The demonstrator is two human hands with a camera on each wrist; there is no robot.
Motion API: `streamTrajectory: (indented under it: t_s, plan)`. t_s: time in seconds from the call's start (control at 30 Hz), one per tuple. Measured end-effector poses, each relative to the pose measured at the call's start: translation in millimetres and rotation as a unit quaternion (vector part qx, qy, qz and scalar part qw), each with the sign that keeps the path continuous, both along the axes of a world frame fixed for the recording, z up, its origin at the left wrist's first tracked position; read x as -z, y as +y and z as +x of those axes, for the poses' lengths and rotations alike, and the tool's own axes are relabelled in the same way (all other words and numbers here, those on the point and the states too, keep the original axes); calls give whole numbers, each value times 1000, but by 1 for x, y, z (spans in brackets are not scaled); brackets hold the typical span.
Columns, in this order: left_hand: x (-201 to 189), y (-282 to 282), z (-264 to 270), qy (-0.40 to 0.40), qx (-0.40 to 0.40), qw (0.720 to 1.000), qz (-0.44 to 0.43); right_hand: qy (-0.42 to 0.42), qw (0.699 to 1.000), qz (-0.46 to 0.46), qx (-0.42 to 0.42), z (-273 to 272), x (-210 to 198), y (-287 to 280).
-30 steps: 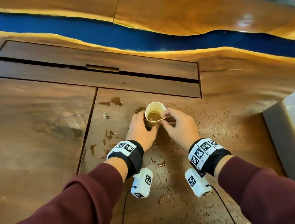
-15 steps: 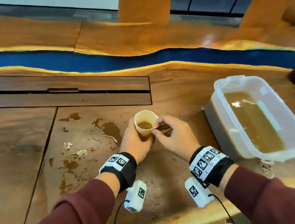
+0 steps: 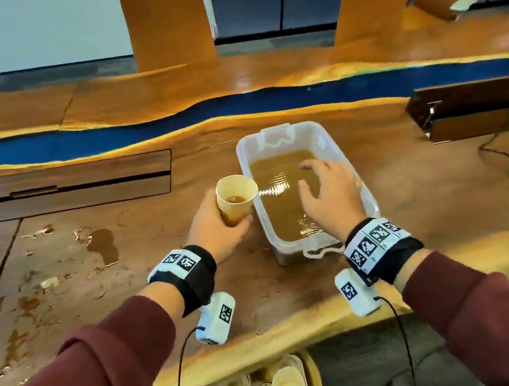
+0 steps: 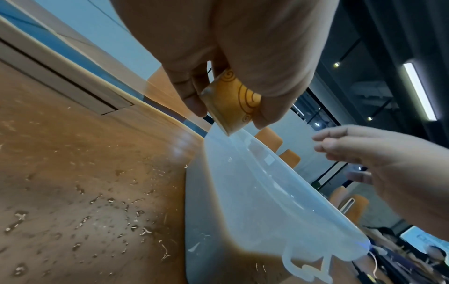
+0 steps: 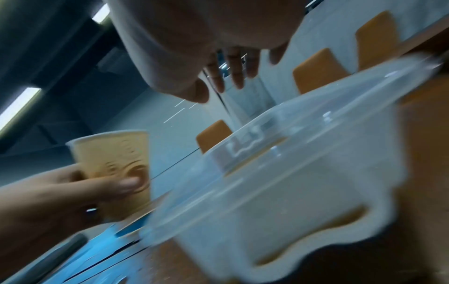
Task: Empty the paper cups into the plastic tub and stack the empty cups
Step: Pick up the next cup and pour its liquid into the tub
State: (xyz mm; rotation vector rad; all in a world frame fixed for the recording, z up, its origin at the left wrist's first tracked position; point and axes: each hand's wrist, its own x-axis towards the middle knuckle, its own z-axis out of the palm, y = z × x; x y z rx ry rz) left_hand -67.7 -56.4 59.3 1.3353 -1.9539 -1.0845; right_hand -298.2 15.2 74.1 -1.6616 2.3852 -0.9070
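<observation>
Table [image 3: 410, 190]: wet wood, plastic tub [image 3: 345, 160] at 12 o'clock.
Left hand [image 3: 215, 227]: fingers wrapped round paper cup [image 3: 236, 198].
Right hand [image 3: 332, 195]: fingers spread, holding nothing, over tub.

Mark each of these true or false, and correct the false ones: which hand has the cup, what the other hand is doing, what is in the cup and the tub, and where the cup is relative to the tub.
1. The left hand grips the paper cup. True.
2. The right hand is holding a second cup. False: it holds nothing, its fingers spread over the plastic tub.
3. The cup is already empty. False: brown liquid shows at its bottom in the head view.
4. The tub holds brown liquid. True.
5. The cup stands inside the tub. False: it is held beside the tub's left wall, outside it.
</observation>
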Motion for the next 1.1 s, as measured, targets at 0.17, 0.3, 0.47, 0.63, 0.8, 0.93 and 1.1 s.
streamTrajectory:
  t_s: [0.17, 0.3, 0.47, 0.63, 0.8, 0.93, 1.1]
  plan:
    - [-15, 6, -30, -64, 25, 997, -32, 13, 975, 198, 96, -70, 26, 32]
    - [-23, 4, -36, -137, 48, 987, -63, -127, 965, 221, 61, -80, 48, 51]
    - [-37, -1, -37, -234, 70, 964, -103, -120, 962, 235, 70, -79, 41, 50]
    - [-46, -8, -34, -311, 102, 933, -153, -122, 955, 261, 68, -79, 38, 47]
    - [-53, -14, -35, -350, 116, 911, -186, -120, 951, 277, 71, -77, 34, 47]
    - [-59, -15, -38, -365, 124, 897, -214, -122, 950, 278, 69, -76, 32, 47]
    - [-62, -16, -43, -384, 139, 880, -243, -125, 950, 278, 65, -77, 34, 46]
